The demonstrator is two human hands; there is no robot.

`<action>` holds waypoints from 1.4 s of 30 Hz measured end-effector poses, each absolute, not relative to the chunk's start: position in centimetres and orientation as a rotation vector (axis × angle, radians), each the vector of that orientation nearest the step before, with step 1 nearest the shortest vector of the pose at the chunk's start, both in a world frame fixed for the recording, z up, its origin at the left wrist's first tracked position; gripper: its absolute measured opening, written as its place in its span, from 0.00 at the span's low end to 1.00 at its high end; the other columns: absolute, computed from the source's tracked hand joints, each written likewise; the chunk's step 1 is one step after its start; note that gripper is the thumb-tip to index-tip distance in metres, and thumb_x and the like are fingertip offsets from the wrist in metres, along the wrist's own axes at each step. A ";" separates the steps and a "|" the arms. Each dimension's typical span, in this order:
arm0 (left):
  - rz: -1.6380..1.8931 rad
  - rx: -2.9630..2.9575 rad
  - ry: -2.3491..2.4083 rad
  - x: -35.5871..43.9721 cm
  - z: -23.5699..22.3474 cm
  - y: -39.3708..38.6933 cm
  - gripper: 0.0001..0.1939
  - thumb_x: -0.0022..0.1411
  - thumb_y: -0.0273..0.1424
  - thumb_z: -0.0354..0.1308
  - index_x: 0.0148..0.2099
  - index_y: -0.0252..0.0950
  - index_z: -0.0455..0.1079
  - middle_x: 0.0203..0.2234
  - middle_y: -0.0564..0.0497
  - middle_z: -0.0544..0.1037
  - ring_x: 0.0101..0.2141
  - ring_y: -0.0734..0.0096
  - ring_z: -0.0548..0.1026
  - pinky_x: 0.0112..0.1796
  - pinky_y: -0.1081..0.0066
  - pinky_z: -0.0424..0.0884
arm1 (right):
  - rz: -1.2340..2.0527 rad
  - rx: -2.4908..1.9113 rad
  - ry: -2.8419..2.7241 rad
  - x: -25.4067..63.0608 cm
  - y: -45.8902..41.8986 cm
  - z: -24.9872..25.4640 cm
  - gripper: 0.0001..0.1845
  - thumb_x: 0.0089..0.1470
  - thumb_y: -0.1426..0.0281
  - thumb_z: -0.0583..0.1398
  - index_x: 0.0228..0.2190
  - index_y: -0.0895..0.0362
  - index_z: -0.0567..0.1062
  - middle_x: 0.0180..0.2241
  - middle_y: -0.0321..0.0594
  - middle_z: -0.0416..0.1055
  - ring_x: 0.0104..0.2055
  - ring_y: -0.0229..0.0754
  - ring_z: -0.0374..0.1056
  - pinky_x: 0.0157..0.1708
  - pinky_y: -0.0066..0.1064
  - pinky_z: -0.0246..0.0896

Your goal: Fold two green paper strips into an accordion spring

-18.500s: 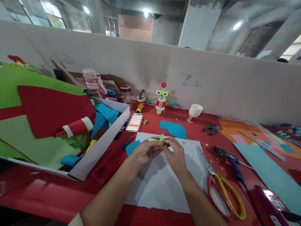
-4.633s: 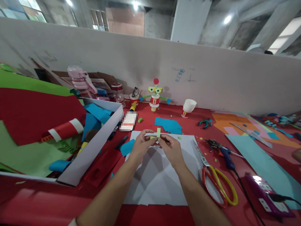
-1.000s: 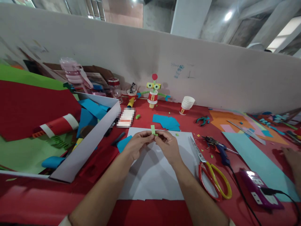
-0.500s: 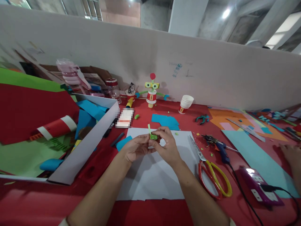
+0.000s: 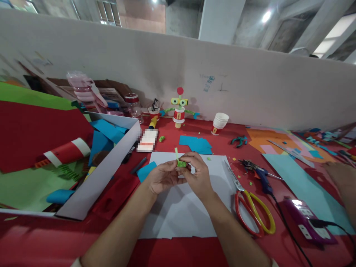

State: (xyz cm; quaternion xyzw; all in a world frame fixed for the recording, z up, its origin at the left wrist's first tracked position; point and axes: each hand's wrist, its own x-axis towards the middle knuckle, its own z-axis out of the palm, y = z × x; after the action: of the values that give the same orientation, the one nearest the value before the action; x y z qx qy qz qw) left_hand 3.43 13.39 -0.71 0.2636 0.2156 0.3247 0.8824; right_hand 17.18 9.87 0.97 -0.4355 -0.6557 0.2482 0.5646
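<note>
Between my two hands is a small green folded paper spring [image 5: 181,163], with a pale green strip end sticking up at its left. My left hand [image 5: 163,175] pinches its left end with thumb and fingers. The fingertips of my right hand [image 5: 198,173] close on its right end. Both hands are above a white paper sheet [image 5: 178,218] on the red table. To the right lie large scissors [image 5: 246,202] with one red and one yellow handle. Behind my hands rests a piece of blue paper [image 5: 195,144].
A paper-cup robot figure [image 5: 179,115] stands by the wall, stacked cups [image 5: 219,123] to its right. At left is a white box [image 5: 101,168] of craft pieces. Right are pliers [image 5: 239,141], a glue gun [image 5: 263,177], a purple device [image 5: 308,220] and another person's arm [image 5: 340,185].
My hands keep their grip on the paper spring, with a slight shift of the right fingers. The other person's arm at the far right has moved further into view.
</note>
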 end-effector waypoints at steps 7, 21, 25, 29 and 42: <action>0.666 0.552 0.402 3.3 -0.9 13.6 0.13 0.42 0.32 0.69 0.30 0.33 0.74 0.28 0.49 0.74 0.31 0.72 0.71 0.40 0.66 0.68 | 0.540 -1.009 -1.541 17.2 9.9 1.3 0.08 0.47 0.76 0.61 0.29 0.51 0.77 0.33 0.39 0.70 0.38 0.43 0.67 0.39 0.35 0.62; 0.662 0.571 0.306 3.4 -1.0 13.7 0.09 0.49 0.31 0.65 0.32 0.32 0.74 0.26 0.50 0.73 0.33 0.69 0.71 0.45 0.61 0.64 | 0.512 -0.993 -1.620 17.2 9.9 0.7 0.05 0.51 0.73 0.60 0.33 0.52 0.73 0.35 0.39 0.72 0.40 0.43 0.66 0.40 0.34 0.61; 0.671 0.534 0.320 3.5 -1.2 13.7 0.07 0.48 0.30 0.65 0.30 0.32 0.73 0.24 0.51 0.72 0.31 0.70 0.71 0.44 0.62 0.64 | 0.516 -0.982 -1.632 17.1 10.0 0.5 0.06 0.51 0.74 0.60 0.32 0.52 0.73 0.33 0.38 0.72 0.38 0.42 0.65 0.38 0.33 0.61; 0.713 0.517 0.358 3.6 -1.2 13.7 0.09 0.45 0.30 0.67 0.30 0.31 0.74 0.24 0.51 0.72 0.29 0.72 0.70 0.43 0.64 0.65 | 0.559 -1.007 -1.590 17.0 10.1 0.4 0.08 0.50 0.75 0.59 0.34 0.52 0.73 0.36 0.39 0.72 0.40 0.42 0.65 0.38 0.32 0.61; 0.814 0.472 0.455 4.5 -1.0 13.4 0.09 0.43 0.25 0.68 0.30 0.32 0.73 0.23 0.50 0.75 0.28 0.71 0.74 0.36 0.71 0.69 | 0.661 -1.141 -1.553 17.4 10.3 0.3 0.12 0.52 0.67 0.60 0.40 0.53 0.75 0.39 0.40 0.74 0.40 0.42 0.69 0.40 0.32 0.64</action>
State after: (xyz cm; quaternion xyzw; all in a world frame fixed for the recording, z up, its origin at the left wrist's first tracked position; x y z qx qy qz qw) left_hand 4.54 13.38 -1.01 0.2255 0.2171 0.3887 0.8666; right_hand 17.37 10.35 0.30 -0.4768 -0.6491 0.2760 0.5245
